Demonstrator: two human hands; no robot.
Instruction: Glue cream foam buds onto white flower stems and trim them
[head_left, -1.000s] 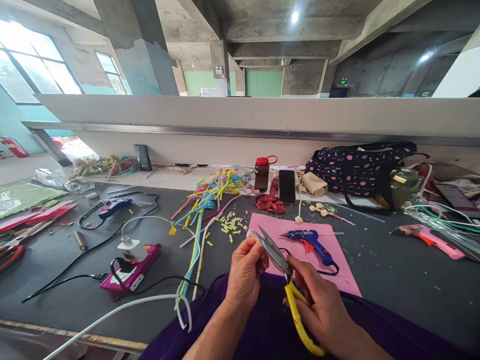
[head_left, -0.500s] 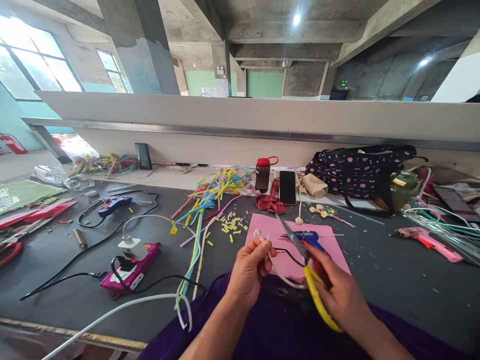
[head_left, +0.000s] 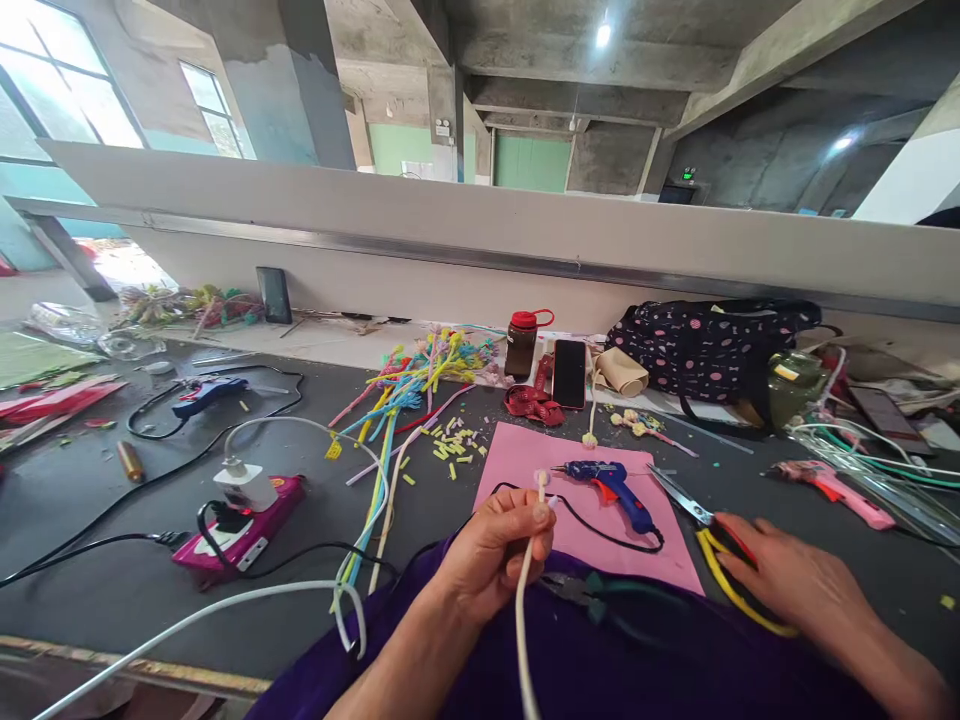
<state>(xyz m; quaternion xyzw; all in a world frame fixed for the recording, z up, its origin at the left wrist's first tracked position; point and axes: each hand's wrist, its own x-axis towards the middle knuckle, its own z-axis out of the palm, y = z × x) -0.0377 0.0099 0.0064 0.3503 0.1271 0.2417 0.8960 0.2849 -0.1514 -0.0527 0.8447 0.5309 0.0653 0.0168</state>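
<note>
My left hand (head_left: 495,545) pinches a cream, cord-like stem (head_left: 523,630) with a small pale bud at its top; the stem's lower end hangs toward my lap. At the right edge of a pink sheet (head_left: 517,450), my right hand (head_left: 787,575) has its fingers on the yellow-handled scissors (head_left: 679,492), whose slightly parted blades rest on the sheet's edge. Between my hands, a blue glue gun (head_left: 611,485) lies on the sheet. Dark-handled pliers (head_left: 596,600) rest on the purple cloth over my lap.
Yellow-green cut bits (head_left: 454,440) and a pile of coloured fuzzy stems (head_left: 420,375) lie left of the sheet. A power strip (head_left: 281,510) with cables is further left. Behind stand a bottle (head_left: 520,350), phone (head_left: 569,375) and patterned bag (head_left: 705,350). A pink glue gun (head_left: 832,485) lies right.
My right hand has carried the scissors away from my left hand, right and down to the table. The cream stem now hangs straight below my left hand, and the pliers have come into sight.
</note>
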